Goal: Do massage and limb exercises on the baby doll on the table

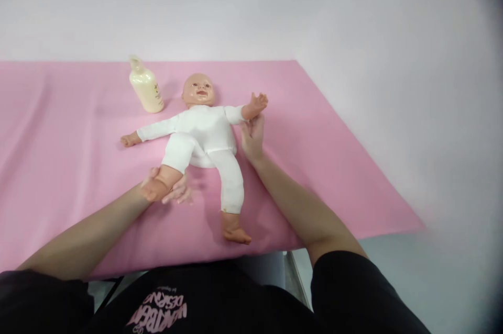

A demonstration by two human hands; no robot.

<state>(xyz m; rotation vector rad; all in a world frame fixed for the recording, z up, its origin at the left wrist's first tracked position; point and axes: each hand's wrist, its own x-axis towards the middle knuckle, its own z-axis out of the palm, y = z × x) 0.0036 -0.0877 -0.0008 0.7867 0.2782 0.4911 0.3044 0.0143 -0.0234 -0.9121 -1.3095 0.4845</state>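
Observation:
A baby doll (pixel 210 130) with a white cloth body lies face up, its bare head pointing away from me. My left hand (pixel 179 191) is beneath the doll's raised lower leg on the left, thumb on one side and fingers reaching out past the other; the fingers are somewhat blurred. This leg is bent and lifted, and the other lies stretched toward me. At the doll's arm on the right, my right hand (pixel 253 137) holds it near the wrist from below, with the fingertips partly hidden. The doll's other arm is stretched out to the left.
A pale yellow pump bottle (pixel 146 88) stands left of the doll's head. Pink cloth (pixel 90 166) covers the table, whose right edge slants toward me. Behind it is a plain white wall (pixel 196 4). The table's front edge is close to my body.

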